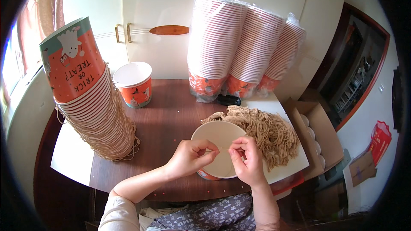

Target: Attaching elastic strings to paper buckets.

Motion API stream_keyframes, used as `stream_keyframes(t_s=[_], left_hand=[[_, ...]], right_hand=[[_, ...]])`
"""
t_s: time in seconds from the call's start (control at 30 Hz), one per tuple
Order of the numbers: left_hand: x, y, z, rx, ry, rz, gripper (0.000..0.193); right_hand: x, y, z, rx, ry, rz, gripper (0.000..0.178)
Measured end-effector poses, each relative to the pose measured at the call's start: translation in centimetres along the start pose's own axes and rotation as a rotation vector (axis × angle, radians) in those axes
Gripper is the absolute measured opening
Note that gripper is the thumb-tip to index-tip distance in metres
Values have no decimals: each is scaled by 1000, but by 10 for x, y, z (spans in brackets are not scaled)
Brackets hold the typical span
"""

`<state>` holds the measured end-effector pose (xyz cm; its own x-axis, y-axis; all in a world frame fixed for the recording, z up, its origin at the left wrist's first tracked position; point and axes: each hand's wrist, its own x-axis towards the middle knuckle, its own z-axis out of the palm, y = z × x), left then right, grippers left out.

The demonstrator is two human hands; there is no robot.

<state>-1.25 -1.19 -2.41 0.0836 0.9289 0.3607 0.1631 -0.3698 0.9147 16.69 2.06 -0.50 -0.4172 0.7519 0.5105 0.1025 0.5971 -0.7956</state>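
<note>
An open paper bucket (pixel 209 130) with a pale inside and an orange outer wall stands before me at the table's front edge. Above its mouth, my left hand (pixel 195 156) and my right hand (pixel 245 158) face each other, thumbs and forefingers pinched together. Whatever they pinch is too thin to make out. Right beside the bucket, a heap of tan cords (pixel 269 134) spreads on the table. To the left leans a tall stack of nested orange and green paper buckets (pixel 81 77), upside down, with tan cords hanging along its side.
One upright bucket (pixel 133 87) stands at the back left of the brown table (pixel 158 124). Tall bucket stacks in clear plastic (pixel 216 42) stand at the back, near a small black object (pixel 229 99). An open cardboard box (pixel 321 132) holding pale round things is at the right.
</note>
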Motion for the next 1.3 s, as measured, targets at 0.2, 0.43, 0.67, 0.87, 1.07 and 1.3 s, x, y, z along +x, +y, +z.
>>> stream_keyframes(t_s=[0.2,0.43,0.67,0.87,1.07,1.3], left_hand=[[1,11,-1,-62,7,51,11],[7,27,-14,349,-33,254,14],[5,17,-10,178,-30,233,14],[4,21,-10,129,-38,247,12],[9,22,-20,220,-130,304,9],[19,14,-41,384,-332,339,8]], right_hand=[[1,3,1,-53,72,-61,15],[2,4,-1,-52,222,-128,15],[0,-10,8,-160,143,-181,15],[2,-11,10,-187,162,-236,15],[9,-1,-6,68,325,-221,13],[17,7,-35,125,434,-165,15]])
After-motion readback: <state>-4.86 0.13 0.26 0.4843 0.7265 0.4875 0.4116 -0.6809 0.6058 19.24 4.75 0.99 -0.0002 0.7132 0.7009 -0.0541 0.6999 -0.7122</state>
